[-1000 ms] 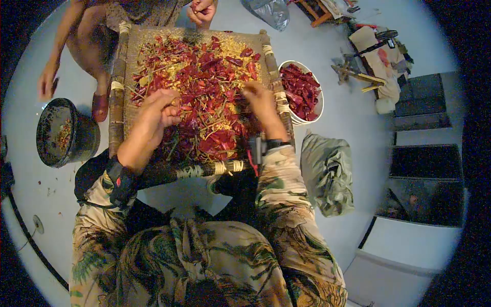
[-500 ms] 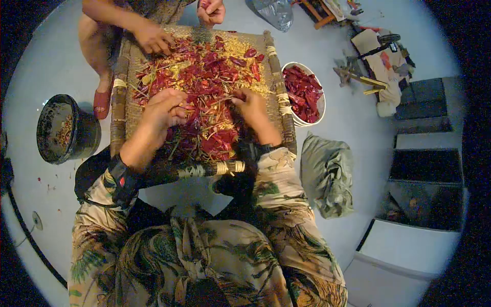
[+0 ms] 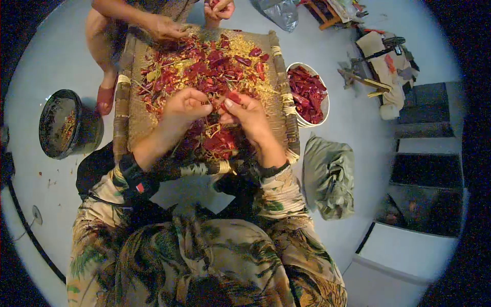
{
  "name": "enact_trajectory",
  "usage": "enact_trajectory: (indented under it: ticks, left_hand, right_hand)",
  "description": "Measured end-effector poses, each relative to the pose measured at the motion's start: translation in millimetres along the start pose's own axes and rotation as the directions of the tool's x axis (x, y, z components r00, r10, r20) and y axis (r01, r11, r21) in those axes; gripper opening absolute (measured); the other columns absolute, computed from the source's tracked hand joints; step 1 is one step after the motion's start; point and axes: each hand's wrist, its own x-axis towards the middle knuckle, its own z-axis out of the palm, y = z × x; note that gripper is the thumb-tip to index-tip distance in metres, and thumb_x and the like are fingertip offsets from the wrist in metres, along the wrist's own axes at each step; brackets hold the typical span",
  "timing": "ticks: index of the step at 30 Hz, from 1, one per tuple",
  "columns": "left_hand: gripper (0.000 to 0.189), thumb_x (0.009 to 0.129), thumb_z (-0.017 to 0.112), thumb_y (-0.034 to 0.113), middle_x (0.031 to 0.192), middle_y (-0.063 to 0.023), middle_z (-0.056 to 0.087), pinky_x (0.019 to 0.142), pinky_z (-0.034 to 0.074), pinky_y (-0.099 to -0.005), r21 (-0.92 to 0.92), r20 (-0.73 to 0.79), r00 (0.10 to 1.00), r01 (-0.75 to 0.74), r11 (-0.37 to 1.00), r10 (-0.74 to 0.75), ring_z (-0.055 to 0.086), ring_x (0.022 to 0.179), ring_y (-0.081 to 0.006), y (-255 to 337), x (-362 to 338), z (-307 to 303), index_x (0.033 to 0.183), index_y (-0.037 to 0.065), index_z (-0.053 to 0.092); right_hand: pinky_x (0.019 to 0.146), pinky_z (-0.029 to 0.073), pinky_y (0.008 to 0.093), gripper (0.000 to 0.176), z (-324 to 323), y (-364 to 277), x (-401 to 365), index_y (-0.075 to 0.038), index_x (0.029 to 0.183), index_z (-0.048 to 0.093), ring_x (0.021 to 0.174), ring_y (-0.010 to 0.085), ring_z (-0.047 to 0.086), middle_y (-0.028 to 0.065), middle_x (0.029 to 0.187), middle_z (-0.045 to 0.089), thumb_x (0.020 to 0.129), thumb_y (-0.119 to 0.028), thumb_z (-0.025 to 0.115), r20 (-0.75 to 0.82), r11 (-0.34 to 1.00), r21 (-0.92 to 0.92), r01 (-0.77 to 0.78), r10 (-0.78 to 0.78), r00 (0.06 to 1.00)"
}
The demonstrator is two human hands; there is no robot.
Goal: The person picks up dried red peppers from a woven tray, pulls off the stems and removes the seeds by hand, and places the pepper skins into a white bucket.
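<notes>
My left hand [image 3: 185, 108] is closed in a pinch above the pile of dried red chili peppers [image 3: 220, 145]. What its fingertips hold, if anything, is too small to make out. Close beside it, my right hand [image 3: 249, 116] grips a dried chili pepper [image 3: 233, 96] between thumb and fingers. Below both hands, the chilies lie with stems and yellow seeds [image 3: 244, 45] on a woven mat stretched over a wooden frame [image 3: 120, 110].
Across the frame, another person's hand [image 3: 164, 27] reaches to the chilies; their other hand [image 3: 221, 9] holds something red. A white bucket [image 3: 326, 113] of red chilies stands right, above a grey-green bag [image 3: 330, 176]. A black bucket [image 3: 86, 139] stands left.
My hands have come together over the pile, and a red chili pepper now shows in my right hand. The other person's reaching hand has drawn back toward the frame's far edge.
</notes>
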Motion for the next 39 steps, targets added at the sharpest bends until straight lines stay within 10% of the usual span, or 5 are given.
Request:
enact_trajectory:
  ticks: [2, 18, 30, 39]
  left_hand:
    - [0.013, 0.084, 0.062, 0.015, 0.069, 0.0031, 0.051, 0.058, 0.037, -0.0182, 0.001, -0.034, 0.985, -0.172, 0.985, 0.172, 0.046, 0.064, -0.0037, -12.8, 4.1, 6.4, 0.089, 0.005, 0.055]
    - [0.011, 0.084, 0.062, 0.014, 0.076, 0.0026, 0.056, 0.068, 0.040, -0.0198, -0.023, -0.031, 0.984, -0.175, 0.984, 0.175, 0.049, 0.070, -0.0046, -7.7, 2.7, -4.7, 0.082, 0.006, 0.055]
    - [0.007, 0.087, 0.058, 0.011, 0.076, 0.0021, 0.056, 0.065, 0.041, -0.0206, 0.003, 0.007, 0.985, -0.173, 0.985, 0.173, 0.050, 0.070, -0.0053, -9.6, -0.5, -2.0, 0.083, 0.006, 0.055]
    - [0.012, 0.089, 0.057, 0.020, 0.066, 0.0042, 0.053, 0.046, 0.025, -0.0172, -0.499, 0.066, 0.997, 0.072, 0.863, -0.044, 0.037, 0.051, -0.0018, -15.0, -7.0, 2.7, 0.084, 0.009, 0.056]
  right_hand:
    - [0.066, 0.052, 0.0266, 0.025, 8.2, -1.6, -4.7, -0.002, 0.102, 0.061, 0.070, 0.0124, 0.060, 0.0064, 0.088, 0.064, 0.089, -0.023, 0.057, 0.038, 0.998, 0.051, -0.045, 0.043, 0.998]
    - [0.065, 0.055, 0.0305, 0.025, 24.9, -11.4, -9.7, 0.001, 0.110, 0.056, 0.079, 0.0196, 0.063, 0.0093, 0.100, 0.062, 0.090, -0.015, 0.054, 0.131, 0.993, 0.114, -0.026, 0.011, 0.991]
    - [0.061, 0.051, 0.0247, 0.013, 35.3, -2.2, -11.0, -0.001, 0.094, 0.060, 0.067, 0.0114, 0.061, 0.0022, 0.080, 0.063, 0.087, -0.012, 0.059, -0.008, 0.988, -0.074, 0.135, -0.136, 0.991]
    - [0.067, 0.052, 0.0290, 0.009, 52.6, 5.7, -11.3, -0.005, 0.091, 0.059, 0.069, 0.0161, 0.062, 0.0056, 0.083, 0.064, 0.085, -0.011, 0.060, -0.041, 0.895, 0.442, 0.059, -0.046, 0.998]
